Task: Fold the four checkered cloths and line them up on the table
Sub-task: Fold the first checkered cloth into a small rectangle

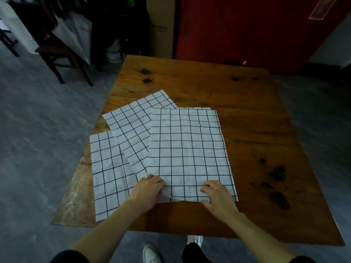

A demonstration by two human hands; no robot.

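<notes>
White cloths with a black grid lie overlapping on the wooden table (247, 114). The top cloth (188, 149) lies flat in the middle. A tilted cloth (133, 126) lies partly under it to the left, and a third cloth (108, 173) lies at the near left, overhanging the table's edge. A thin edge of another cloth (195, 108) shows under the top cloth's far side. My left hand (148, 188) grips the top cloth's near left corner. My right hand (218, 194) pinches its near edge toward the right.
A dark wooden chair (57, 54) stands at the back left on the grey floor. A white bucket (113, 54) and a cardboard box (161, 27) stand behind the table, beside a red panel (247, 29). The table's right half is bare wood.
</notes>
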